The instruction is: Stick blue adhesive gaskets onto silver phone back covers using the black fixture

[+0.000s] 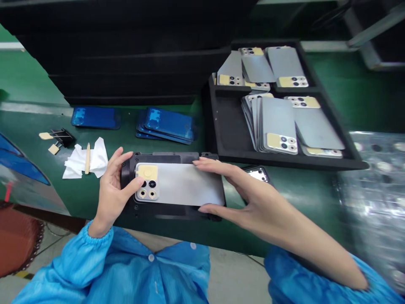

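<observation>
Phone back cover lies flat in a black fixture between the hands. Left hand curls against the fixture's edge, thumb resting on the tan film over the camera cutouts. Right hand spreads wide, gripping the cover's right end between fingers and thumb. Ahead of that hand, a black tray holds stacked covers; beyond the left hand lies a crumpled white wipe.

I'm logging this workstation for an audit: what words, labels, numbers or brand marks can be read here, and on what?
None can be read. The silver phone back panel shows no text, and any marks on the blue-filmed panels are too blurred to read.
</observation>
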Action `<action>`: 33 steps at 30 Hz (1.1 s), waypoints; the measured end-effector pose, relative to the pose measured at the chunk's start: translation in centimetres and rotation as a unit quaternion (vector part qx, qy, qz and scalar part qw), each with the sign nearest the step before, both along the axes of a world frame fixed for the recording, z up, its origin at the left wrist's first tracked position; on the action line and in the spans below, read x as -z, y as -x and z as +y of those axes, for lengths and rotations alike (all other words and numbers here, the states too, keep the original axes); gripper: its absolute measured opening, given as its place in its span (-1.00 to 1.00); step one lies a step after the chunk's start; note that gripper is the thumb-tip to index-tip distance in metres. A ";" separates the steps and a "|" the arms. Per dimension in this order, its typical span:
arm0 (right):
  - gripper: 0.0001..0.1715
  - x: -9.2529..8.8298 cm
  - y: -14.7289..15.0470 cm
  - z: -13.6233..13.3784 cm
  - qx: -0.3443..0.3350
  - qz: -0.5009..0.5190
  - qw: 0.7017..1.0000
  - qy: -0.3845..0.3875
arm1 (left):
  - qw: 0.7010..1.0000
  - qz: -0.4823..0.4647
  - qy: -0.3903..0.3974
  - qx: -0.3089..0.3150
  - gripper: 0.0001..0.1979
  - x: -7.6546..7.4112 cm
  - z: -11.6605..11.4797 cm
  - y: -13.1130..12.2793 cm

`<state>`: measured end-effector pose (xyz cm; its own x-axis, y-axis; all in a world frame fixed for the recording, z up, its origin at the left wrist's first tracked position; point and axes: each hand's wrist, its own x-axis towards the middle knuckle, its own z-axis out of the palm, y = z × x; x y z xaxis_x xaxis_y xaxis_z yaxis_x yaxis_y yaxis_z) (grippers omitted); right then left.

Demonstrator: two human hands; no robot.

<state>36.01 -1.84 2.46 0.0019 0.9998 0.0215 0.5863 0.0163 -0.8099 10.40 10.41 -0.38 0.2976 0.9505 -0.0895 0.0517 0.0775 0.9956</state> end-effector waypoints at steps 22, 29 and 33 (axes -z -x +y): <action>-0.41 0.1 -0.1 0.7 -0.012 0.044 0.998 0.050 | 0.998 -0.018 0.065 -0.017 -0.47 0.1 0.0 0.4; -0.46 0.1 0.0 0.8 -0.025 0.036 0.998 0.044 | 0.997 -0.015 0.069 -0.022 -0.53 0.2 0.1 0.4; -0.44 0.3 0.2 0.7 -0.015 0.020 0.999 0.038 | 0.997 -0.022 0.071 -0.022 -0.54 0.2 0.0 0.3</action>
